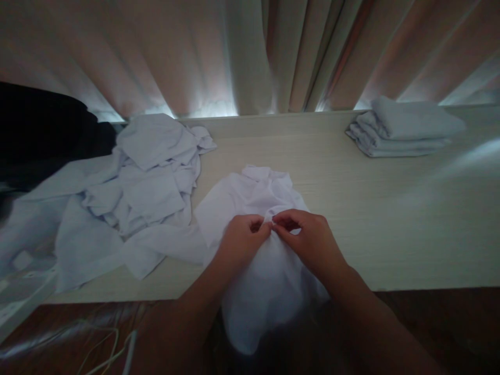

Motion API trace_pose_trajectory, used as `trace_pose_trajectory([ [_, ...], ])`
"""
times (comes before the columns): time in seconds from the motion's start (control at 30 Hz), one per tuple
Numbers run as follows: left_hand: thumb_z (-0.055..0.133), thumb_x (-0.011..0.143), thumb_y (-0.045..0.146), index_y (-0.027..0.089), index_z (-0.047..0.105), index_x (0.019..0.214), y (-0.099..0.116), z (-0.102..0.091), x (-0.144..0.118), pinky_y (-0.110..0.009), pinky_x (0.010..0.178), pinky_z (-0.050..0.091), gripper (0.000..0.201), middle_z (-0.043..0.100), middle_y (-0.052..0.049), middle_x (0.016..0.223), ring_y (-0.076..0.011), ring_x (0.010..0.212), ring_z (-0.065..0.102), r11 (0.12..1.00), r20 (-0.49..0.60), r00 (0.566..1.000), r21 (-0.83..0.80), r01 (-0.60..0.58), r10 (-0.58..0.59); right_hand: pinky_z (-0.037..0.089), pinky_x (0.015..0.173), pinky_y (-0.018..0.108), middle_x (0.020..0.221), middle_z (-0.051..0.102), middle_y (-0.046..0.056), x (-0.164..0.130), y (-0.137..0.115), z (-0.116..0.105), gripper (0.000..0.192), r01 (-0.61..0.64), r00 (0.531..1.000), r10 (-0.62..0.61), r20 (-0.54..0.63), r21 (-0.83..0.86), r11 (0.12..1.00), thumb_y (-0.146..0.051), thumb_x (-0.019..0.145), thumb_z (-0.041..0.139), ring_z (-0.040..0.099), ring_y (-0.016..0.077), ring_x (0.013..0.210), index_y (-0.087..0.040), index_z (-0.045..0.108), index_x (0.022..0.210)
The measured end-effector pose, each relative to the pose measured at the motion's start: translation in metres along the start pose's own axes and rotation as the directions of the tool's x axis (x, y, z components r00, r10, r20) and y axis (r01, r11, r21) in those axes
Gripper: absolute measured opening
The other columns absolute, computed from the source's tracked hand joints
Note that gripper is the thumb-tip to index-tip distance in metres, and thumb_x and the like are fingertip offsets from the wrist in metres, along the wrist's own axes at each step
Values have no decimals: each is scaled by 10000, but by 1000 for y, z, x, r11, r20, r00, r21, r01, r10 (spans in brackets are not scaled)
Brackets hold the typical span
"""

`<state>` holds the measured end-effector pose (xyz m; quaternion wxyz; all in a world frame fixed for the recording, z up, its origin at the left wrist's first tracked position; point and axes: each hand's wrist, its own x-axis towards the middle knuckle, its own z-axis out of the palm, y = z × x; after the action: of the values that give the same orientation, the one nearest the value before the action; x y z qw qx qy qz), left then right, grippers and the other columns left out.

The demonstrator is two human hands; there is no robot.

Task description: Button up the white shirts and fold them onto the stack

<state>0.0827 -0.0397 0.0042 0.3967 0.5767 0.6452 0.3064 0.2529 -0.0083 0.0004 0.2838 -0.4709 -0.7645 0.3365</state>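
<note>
A white shirt (269, 276) lies rumpled over the front edge of the table, its lower part hanging down toward me. What looks like its collar is at the far end. My left hand (246, 232) pinches the cloth near the middle. Right beside it, my right hand (302, 229) pinches the same spot, fingertips almost touching those of the left. Whatever small part sits between the fingertips, perhaps a button, is too hidden to make out.
A loose heap of white garments (152, 192) covers the table's left side, beside a black object (42, 130). Folded white clothes (414, 130) are stacked at the back right. Curtains (250, 52) hang behind the pale table (414, 219). Thin cables (113, 349) lie below at left.
</note>
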Motion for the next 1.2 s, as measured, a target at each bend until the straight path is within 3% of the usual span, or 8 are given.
trace_pose_trajectory([
  [0.17, 587, 827, 326, 171, 573, 561, 2, -2, -1, -255, 524, 243, 309, 467, 26, 545, -120, 562, 398, 1000, -16, 1000, 16, -6, 6, 563, 767, 318, 879, 769, 23, 0, 1, -1, 111, -22, 1000, 23, -9, 49, 999, -244, 830, 735, 718, 189, 775, -225, 749, 939],
  [0.5, 556, 871, 345, 157, 689, 696, 1, 1, -1, -242, 548, 293, 289, 595, 8, 630, -130, 614, 490, 1000, -6, 1000, 4, 1, -1, 554, 766, 302, 864, 774, -4, 1, -1, -4, 102, -24, 1000, 25, -12, 29, 999, -195, 839, 719, 720, 168, 770, -230, 764, 923],
  [0.73, 593, 847, 354, 153, 618, 601, 0, -1, 0, -253, 527, 233, 318, 452, 41, 534, -108, 556, 391, 997, -26, 1000, 80, 1, 1, 567, 754, 275, 840, 763, -9, 0, -1, -1, 127, -14, 1000, 14, 6, 104, 994, -184, 814, 724, 713, 149, 757, -220, 755, 931],
  [0.9, 602, 826, 324, 151, 651, 663, 0, -1, 1, -245, 530, 248, 243, 482, 43, 560, -106, 559, 419, 1000, -24, 1000, 23, 1, 0, 572, 768, 291, 866, 776, 7, -2, -4, -2, 173, -15, 1000, 16, -10, 91, 996, -170, 798, 699, 724, 167, 770, -218, 770, 948],
  [1.2, 580, 838, 309, 164, 587, 630, 1, 1, -1, -265, 556, 231, 254, 456, 46, 553, -103, 565, 404, 983, -46, 998, 178, -32, 41, 573, 777, 296, 886, 784, 5, -2, -3, -3, 193, -32, 999, 33, -6, 79, 996, -174, 827, 644, 736, 178, 789, -230, 781, 951],
])
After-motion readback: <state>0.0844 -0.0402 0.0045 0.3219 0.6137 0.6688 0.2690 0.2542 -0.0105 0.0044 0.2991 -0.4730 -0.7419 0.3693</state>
